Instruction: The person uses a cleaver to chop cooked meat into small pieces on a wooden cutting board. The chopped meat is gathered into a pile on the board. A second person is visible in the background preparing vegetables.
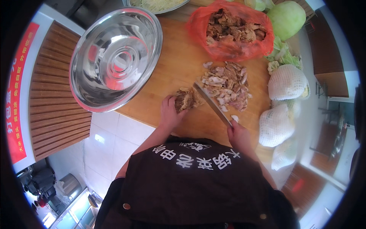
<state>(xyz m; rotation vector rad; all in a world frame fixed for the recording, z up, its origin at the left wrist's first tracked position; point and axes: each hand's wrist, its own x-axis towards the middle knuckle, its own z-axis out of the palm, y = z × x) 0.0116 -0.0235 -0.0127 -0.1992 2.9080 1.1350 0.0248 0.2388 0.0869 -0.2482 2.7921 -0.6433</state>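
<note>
My left hand (171, 111) grips a chunk of cooked meat (185, 100) and holds it on the wooden board (177, 68). A knife (213, 103) is in my right hand (239, 134), its blade slanting up and left with the tip end beside the chunk's right side. To the right of the blade lies a heap of sliced meat (228, 81), with a few loose bits near the handle. Beyond the heap, an open red plastic bag (197, 27) holds more brown meat chunks (234, 28). The underside of the chunk is hidden.
A large steel basin (98, 61) stands at the left, over the board's edge. Behind is a bowl of pale shreds (157, 5). Along the right are a pale green round vegetable (287, 20), leafy greens (286, 54) and several vegetables in white foam nets (286, 81).
</note>
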